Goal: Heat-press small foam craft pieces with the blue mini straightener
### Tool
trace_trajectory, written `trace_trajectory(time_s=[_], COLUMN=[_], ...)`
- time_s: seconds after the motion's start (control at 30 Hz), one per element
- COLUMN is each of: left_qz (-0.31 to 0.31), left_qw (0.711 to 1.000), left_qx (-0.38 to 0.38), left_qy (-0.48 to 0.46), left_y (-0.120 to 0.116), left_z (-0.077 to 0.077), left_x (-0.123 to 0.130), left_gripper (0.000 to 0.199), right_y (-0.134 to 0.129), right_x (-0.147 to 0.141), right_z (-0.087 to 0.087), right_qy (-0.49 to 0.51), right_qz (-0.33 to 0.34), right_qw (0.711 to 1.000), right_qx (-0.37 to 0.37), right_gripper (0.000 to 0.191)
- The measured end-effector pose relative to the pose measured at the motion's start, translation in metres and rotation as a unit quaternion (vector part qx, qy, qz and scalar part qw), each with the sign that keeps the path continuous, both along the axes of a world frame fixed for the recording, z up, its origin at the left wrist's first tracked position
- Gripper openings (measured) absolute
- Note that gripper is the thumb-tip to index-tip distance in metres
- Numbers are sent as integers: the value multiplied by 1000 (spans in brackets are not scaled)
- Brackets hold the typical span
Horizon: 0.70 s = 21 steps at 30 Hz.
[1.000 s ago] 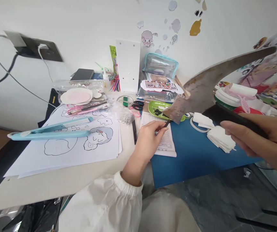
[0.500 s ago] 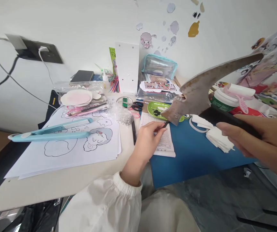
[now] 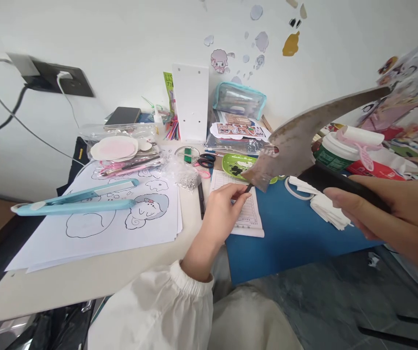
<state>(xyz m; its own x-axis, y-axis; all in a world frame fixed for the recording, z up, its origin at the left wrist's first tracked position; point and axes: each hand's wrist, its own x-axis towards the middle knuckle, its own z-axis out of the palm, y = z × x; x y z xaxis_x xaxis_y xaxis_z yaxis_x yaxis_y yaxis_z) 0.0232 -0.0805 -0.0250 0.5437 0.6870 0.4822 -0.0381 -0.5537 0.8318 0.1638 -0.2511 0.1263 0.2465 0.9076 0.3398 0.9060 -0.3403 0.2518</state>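
My right hand [image 3: 394,214] is wrapped round the black handle of a large hooked knife [image 3: 285,143], whose grey blade has brownish stains. The curved point of the blade reaches up to the right; its broad lower corner hangs over the table, close to my left hand [image 3: 223,209]. My left fingers are pinched on a thin dark stick [image 3: 248,188], its far end at the blade's lower corner. Whether blade and stick touch, I cannot tell. Beneath them lies a printed form pad [image 3: 247,226], and behind the blade sits a green tray [image 3: 230,163].
On the left, a light-blue hair straightener [image 3: 73,208] rests on drawn sheets [image 3: 165,233]. Black-handled scissors [image 3: 206,160] and a black pen [image 3: 201,200] lie near the middle. White paper pieces [image 3: 329,209] and a green-and-white cup [image 3: 335,150] are at the right.
The knife's curved point has dipped slightly and moved a little left. My left hand stays in about the same place, still pinching the dark stick.
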Motion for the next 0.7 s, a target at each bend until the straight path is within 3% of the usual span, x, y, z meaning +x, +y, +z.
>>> trace_trajectory(time_s=[0.27,0.57,0.7], left_qz=[4,0,6], left_qw=[1000,1000,1000], left_qx=[8,0,19], left_qy=[5,1,16], left_y=[1,1,1], left_z=[0,0,3], left_x=[0,0,0], left_gripper=[8,11,9], right_y=[4,-5,-18], right_x=[-5,-7,-1], right_z=[-3,-4,-20], right_qy=[2,63,163], right_qz=[57,-14,-85], right_qw=[998,998,983], right_qx=[-10,4,-2], right_gripper=[55,51,52])
